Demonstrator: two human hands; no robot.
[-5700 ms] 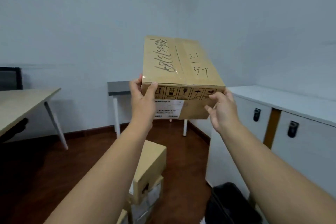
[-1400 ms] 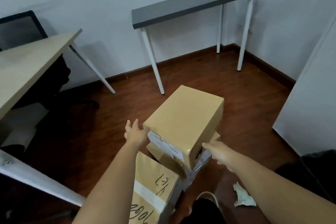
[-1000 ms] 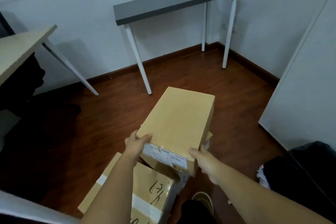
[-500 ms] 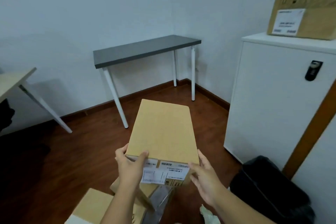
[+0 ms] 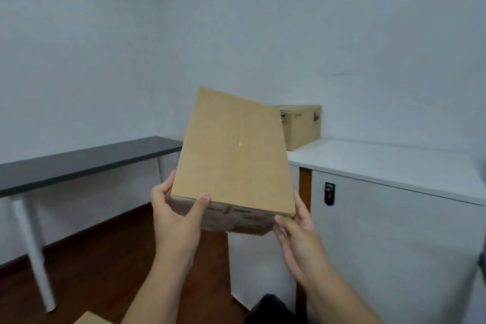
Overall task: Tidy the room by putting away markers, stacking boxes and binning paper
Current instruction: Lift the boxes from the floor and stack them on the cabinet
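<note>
I hold a plain brown cardboard box (image 5: 236, 155) at chest height, tilted so its top faces me. My left hand (image 5: 176, 216) grips its near left corner with the thumb on top. My right hand (image 5: 294, 234) supports its near right corner from below. A second cardboard box (image 5: 302, 126) with printed marks stands on the white cabinet (image 5: 394, 160), just behind the held box and partly hidden by it. A corner of another box (image 5: 92, 319) shows at the bottom edge.
A dark grey table (image 5: 79, 158) with white legs stands along the left wall. The white cabinet has a black lock (image 5: 329, 193) on its door. A black bin (image 5: 271, 309) sits on the brown wooden floor below my right arm.
I have lifted the box from the stack on the floor up to chest height and turned right toward the cabinet. The view has risen with it.
</note>
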